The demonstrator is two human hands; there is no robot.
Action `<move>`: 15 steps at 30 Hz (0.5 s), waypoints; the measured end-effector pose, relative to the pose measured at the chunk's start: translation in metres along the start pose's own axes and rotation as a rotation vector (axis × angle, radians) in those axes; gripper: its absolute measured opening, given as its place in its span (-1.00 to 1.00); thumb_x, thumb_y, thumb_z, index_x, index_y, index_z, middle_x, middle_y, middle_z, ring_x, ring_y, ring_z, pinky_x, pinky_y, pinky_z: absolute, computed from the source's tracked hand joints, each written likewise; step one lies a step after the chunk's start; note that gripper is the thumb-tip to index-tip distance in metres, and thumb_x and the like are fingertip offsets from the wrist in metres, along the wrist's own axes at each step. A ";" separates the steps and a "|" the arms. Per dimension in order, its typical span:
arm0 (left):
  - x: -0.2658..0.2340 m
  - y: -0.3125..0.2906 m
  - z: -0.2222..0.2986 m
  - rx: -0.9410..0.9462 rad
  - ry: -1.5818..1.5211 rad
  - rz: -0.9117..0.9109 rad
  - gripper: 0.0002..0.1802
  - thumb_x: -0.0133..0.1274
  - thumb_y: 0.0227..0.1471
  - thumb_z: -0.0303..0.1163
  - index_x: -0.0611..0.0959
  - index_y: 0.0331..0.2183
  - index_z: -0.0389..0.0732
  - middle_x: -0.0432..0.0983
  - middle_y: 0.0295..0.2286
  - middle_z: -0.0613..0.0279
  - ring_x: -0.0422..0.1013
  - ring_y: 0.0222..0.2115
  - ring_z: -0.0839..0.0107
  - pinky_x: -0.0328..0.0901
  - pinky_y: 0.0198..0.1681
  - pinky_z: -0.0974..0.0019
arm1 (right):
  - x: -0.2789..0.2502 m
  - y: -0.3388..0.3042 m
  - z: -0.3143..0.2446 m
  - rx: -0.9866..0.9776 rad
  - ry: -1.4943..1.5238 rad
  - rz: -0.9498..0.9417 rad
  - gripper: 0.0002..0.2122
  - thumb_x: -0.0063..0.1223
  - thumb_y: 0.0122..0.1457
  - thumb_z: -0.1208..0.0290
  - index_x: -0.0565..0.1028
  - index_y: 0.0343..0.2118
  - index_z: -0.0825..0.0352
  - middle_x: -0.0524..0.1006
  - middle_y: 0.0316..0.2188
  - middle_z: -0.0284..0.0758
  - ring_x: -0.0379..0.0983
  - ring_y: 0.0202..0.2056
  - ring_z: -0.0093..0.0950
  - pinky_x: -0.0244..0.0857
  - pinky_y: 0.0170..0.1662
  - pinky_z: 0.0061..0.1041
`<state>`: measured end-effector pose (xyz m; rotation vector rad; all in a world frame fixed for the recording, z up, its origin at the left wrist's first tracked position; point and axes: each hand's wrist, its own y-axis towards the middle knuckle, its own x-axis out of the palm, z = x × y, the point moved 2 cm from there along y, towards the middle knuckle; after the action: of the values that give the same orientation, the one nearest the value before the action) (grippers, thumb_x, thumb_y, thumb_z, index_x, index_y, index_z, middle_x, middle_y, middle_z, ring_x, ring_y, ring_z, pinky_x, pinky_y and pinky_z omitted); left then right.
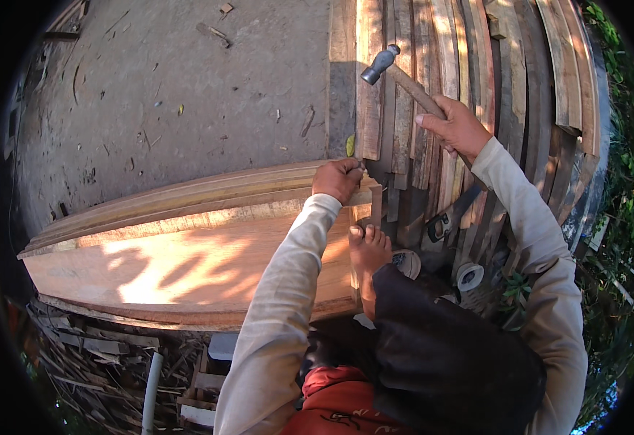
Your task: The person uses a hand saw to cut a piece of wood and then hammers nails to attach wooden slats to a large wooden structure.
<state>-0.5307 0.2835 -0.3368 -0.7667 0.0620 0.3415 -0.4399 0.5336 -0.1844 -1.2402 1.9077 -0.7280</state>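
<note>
My right hand is wrapped round the wooden handle of a ball-peen hammer. Its steel head is raised, pointing up and to the left over the stacked boards. Fingers pinched, my left hand rests at the far right corner of a long wooden panel with raised edge strips. Whatever sits between those fingertips is too small to make out. My bare foot presses on the panel's right end, just below the left hand.
Long wooden boards lie side by side at the upper right. A handsaw and two small pale containers, one a white cup, are right of my foot. Wood scraps are piled at lower left; chips dot the concrete floor.
</note>
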 end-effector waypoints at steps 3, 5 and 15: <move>0.000 -0.001 0.009 -0.026 0.022 -0.029 -0.74 0.16 0.06 -0.28 0.76 -0.24 -0.20 0.68 -0.49 0.23 0.58 -0.45 0.53 0.43 -0.26 0.38 | 0.016 0.001 0.014 0.022 -0.024 0.119 -0.69 0.21 0.20 0.21 0.42 -0.20 0.34 0.34 -0.63 -0.42 0.31 -0.71 -0.62 0.18 -0.72 -0.51; 0.012 0.003 0.011 -0.021 0.008 -0.052 -0.74 0.16 0.06 -0.28 0.76 -0.24 -0.20 0.68 -0.49 0.24 0.58 -0.45 0.53 0.43 -0.26 0.38 | 0.004 0.018 0.088 -0.321 -0.466 -0.010 -0.69 0.21 0.19 0.23 0.42 -0.19 0.34 0.34 -0.62 -0.43 0.29 -0.71 -0.63 0.17 -0.73 -0.52; 0.005 -0.002 0.012 -0.061 -0.084 -0.059 -0.73 0.16 0.07 -0.28 0.76 -0.22 -0.19 0.68 -0.48 0.23 0.59 -0.43 0.49 0.43 -0.25 0.36 | -0.006 0.008 0.001 0.162 -0.063 0.147 -0.68 0.17 0.13 0.25 0.42 -0.17 0.36 0.51 -0.38 -0.03 0.49 -0.24 0.01 0.35 -0.13 -0.15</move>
<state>-0.5263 0.2921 -0.3273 -0.8121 -0.0501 0.3202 -0.4414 0.5419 -0.1891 -1.0004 1.8285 -0.7412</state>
